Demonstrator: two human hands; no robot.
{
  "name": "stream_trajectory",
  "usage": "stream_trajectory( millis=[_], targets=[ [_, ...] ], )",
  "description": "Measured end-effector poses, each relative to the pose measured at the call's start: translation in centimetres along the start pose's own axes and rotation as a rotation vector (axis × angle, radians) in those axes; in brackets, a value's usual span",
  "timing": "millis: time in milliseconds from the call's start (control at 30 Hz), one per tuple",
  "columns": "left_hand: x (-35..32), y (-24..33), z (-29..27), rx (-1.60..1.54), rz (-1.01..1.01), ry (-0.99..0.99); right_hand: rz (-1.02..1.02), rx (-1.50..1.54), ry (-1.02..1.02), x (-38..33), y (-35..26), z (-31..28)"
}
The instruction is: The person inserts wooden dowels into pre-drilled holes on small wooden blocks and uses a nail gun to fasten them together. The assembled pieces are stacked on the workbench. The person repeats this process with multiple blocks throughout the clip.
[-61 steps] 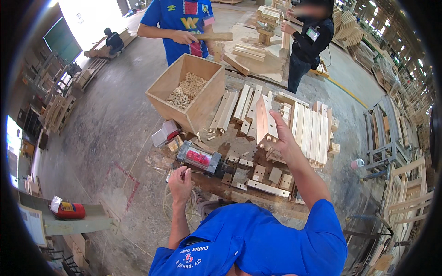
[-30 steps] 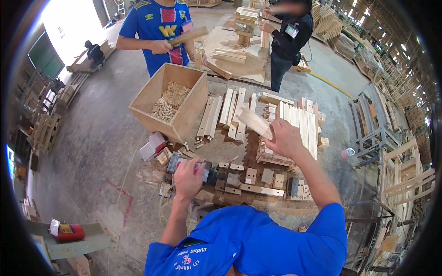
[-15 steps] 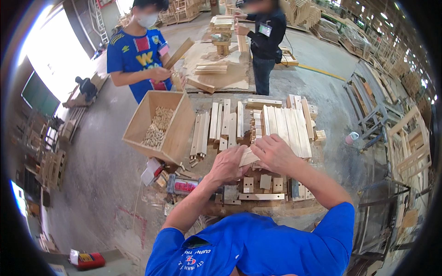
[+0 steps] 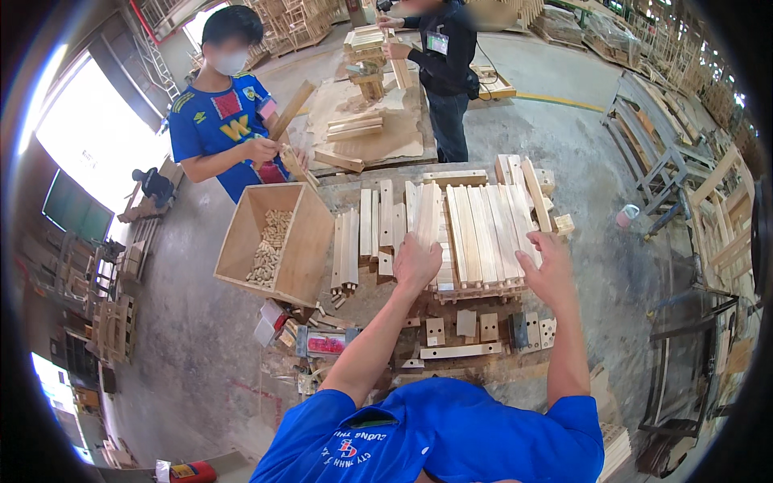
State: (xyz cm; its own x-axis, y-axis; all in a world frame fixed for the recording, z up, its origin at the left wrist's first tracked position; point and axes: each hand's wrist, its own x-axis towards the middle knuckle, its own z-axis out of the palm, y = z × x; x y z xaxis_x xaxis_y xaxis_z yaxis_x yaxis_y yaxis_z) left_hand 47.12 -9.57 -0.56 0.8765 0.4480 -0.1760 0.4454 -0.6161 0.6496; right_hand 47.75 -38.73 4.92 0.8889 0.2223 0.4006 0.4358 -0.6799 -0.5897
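Your left hand (image 4: 419, 264) holds a pale wooden strip (image 4: 429, 211) at eight o'clock of the stack (image 4: 485, 233); your right hand (image 4: 551, 275), spread wide, is at four.

Pale bar (image 4: 429, 211) points forward; seemingly beside stacked bars (image 4: 487, 233).

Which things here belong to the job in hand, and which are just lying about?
Likely in the job:
slat in the left hand
stacked slats by the right hand
dowels in the wooden box

Seemingly lying about:
red container, lower left
bucket on the floor
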Motion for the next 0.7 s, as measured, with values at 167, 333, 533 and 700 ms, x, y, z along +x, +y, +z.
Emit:
stream_trajectory(
  millis=[167,333,533,700],
  targets=[
    [0.3,1.4,1.1,0.065,0.035,-0.046,0.097,0.072,0.072,-1.1,3.3,-0.1],
    [-0.5,2.1,1.6,0.216,0.105,-0.133,0.168,0.065,0.057,-1.3,4.3,0.3],
    [-0.6,1.3,1.7,0.140,0.216,-0.145,0.139,-0.156,0.143,-1.2,6.7,1.7],
    [0.6,-1.1,2.1,-0.144,0.299,-0.175,0.214,-0.232,0.069,-0.9,7.9,5.0]
  ],
)
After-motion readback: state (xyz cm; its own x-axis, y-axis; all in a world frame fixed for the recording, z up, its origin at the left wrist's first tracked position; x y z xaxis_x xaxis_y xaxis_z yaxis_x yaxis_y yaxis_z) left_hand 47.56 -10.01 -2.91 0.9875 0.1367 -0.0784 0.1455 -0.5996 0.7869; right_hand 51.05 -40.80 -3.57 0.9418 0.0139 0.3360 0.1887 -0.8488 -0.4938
